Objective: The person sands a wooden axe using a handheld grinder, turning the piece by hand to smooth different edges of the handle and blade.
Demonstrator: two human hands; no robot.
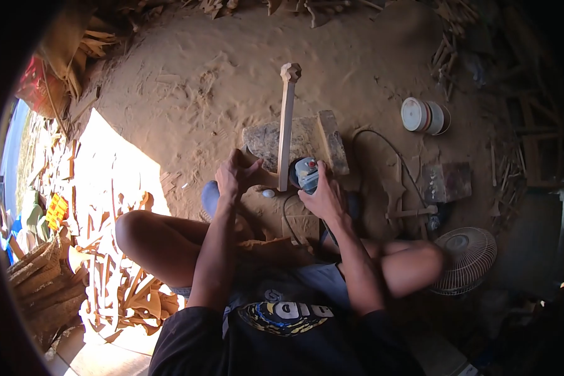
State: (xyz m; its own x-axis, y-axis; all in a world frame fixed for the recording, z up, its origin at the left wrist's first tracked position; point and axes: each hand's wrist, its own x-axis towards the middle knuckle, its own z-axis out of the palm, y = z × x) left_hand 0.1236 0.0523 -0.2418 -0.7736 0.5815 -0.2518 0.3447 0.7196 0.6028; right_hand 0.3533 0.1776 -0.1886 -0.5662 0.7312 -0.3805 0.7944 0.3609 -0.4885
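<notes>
My left hand (pixel 233 177) is closed around the short, broad arm of a wooden piece, near the block's left corner. The long straight shaft of this wooden piece (pixel 286 131) points away from me and ends in a faceted knob. My right hand (pixel 326 199) is wrapped around a blue-grey angle grinder (pixel 308 174) with a red button on it. The grinder's dark round head sits close beside the lower end of the shaft; whether they touch I cannot tell. Under the work lies a worn, mottled block (pixel 263 139) with a wooden batten (pixel 332 141) across its right end.
A dark cable (pixel 391 147) loops over the dusty ground on the right. Beyond it stand a white bucket (pixel 415 115), a box-like block (pixel 448 182) and a fan (pixel 464 260) by my knee. Several wood offcuts (pixel 131 288) are heaped at left. A small white object (pixel 268 193) lies before the block.
</notes>
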